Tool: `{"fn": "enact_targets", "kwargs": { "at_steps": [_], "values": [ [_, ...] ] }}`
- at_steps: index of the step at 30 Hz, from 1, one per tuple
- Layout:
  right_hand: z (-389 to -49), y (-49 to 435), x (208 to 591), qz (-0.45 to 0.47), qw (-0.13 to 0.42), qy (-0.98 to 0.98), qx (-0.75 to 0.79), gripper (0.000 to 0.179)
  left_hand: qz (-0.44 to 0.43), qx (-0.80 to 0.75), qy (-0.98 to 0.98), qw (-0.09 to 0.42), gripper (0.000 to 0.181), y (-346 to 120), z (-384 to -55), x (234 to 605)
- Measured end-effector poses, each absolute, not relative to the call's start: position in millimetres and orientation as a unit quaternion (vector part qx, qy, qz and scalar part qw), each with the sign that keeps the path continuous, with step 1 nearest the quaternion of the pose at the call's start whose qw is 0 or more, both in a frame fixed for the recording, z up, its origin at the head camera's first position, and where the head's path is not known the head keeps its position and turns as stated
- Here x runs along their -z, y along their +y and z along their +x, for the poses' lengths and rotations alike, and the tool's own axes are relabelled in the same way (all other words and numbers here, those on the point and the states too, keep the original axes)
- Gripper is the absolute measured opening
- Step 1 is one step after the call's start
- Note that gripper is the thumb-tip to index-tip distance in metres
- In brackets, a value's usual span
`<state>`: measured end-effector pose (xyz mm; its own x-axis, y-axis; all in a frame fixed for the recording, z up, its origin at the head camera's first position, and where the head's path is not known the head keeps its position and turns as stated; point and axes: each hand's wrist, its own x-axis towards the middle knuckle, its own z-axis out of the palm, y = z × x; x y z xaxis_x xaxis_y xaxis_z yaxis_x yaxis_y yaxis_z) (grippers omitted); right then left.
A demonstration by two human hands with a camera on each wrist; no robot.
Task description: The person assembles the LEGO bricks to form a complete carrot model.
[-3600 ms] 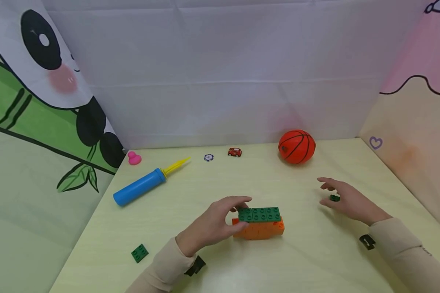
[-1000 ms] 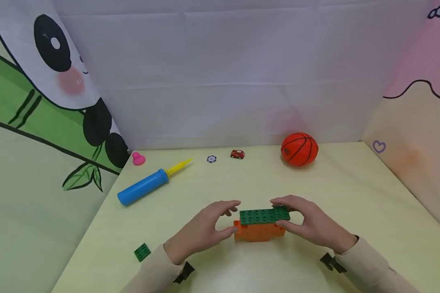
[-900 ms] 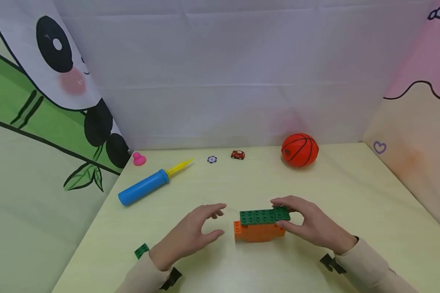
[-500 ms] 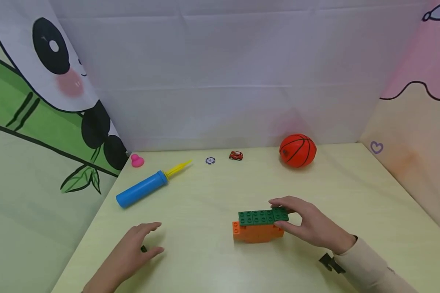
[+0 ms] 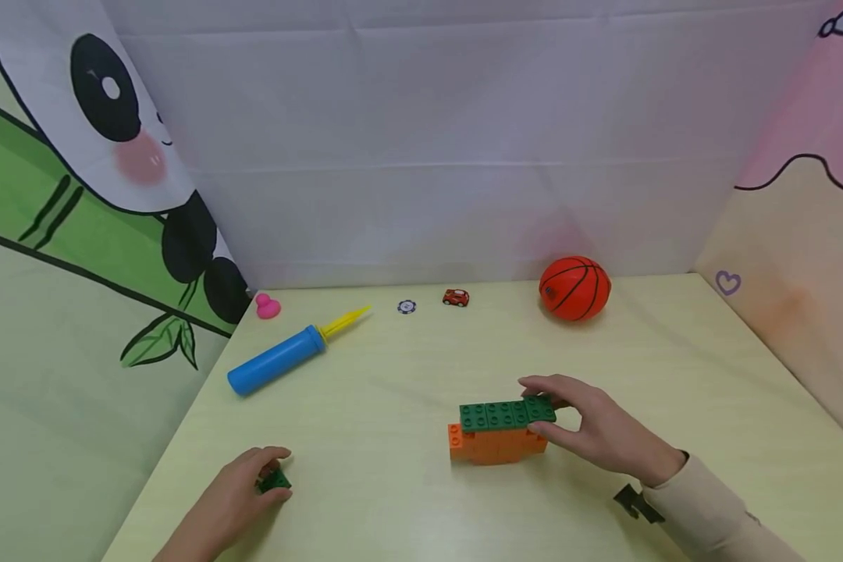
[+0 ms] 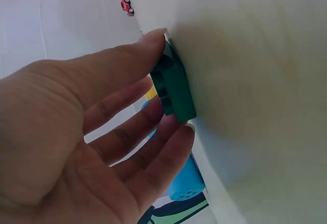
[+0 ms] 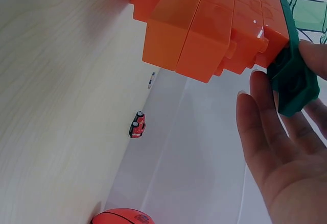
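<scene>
At the left of the table, my left hand (image 5: 230, 496) pinches a small green toy building brick (image 5: 275, 480) between thumb and fingers. The left wrist view shows that brick (image 6: 176, 86) on edge, close to the tabletop, thumb at one end and fingertips at the other. Near the middle stands a build of orange bricks (image 5: 497, 448) topped by a row of green bricks (image 5: 490, 417). My right hand (image 5: 597, 431) holds the green end brick (image 5: 541, 409) at the row's right. Seen from the right wrist, this brick (image 7: 295, 83) juts out past the orange ones.
A blue hand pump (image 5: 274, 361) with a yellow nozzle lies at the left, near a pink toy (image 5: 268, 306). Along the back are a poker chip (image 5: 407, 307), a red toy car (image 5: 456, 297) and a red toy basketball (image 5: 574, 288). Cloth walls (image 5: 421, 156) enclose the table.
My right hand brought a green brick from the right onto the row's end and has stayed there. My left hand left the build, moved left and took hold of the loose green brick.
</scene>
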<state>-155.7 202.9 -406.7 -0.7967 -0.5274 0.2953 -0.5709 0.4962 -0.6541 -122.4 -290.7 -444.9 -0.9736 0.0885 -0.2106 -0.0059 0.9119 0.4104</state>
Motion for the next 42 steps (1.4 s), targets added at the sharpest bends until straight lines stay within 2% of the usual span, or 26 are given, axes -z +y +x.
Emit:
{"fn": "enact_targets", "kwargs": {
  "at_steps": [5,9,17,20,26,31,42],
  "values": [
    [-155.7,202.8,406.2,0.328,0.032,-0.859,-0.391,0.053,0.021,-0.217,0.969,0.116,0.054,-282.9,-126.1,439.9],
    [-155.2,202.8,406.1,0.329,0.035,-0.859,-0.391,0.053,0.04,-0.257,0.96,0.1,0.059,-266.5,-132.0,428.1],
    [-153.8,200.8,405.5,0.326,0.035,-0.86,-0.391,0.054,0.216,-0.335,0.917,-0.028,0.054,-201.3,-148.0,401.7],
    [-153.8,199.5,405.4,0.324,0.031,-0.86,-0.393,0.055,0.267,-0.367,0.89,-0.044,0.053,-172.8,-152.2,392.5],
    [-154.2,199.2,406.3,0.319,0.023,-0.861,-0.396,0.054,0.327,-0.423,0.845,-0.025,0.049,-128.0,-154.8,386.8],
    [-154.8,200.2,406.5,0.317,0.021,-0.86,-0.4,0.054,0.362,-0.427,0.829,-0.013,0.048,-108.0,-157.6,390.1],
    [-153.5,200.9,407.2,0.311,0.026,-0.861,-0.402,0.054,0.337,-0.415,0.844,0.03,0.047,-97.2,-165.6,394.9]
  ]
}}
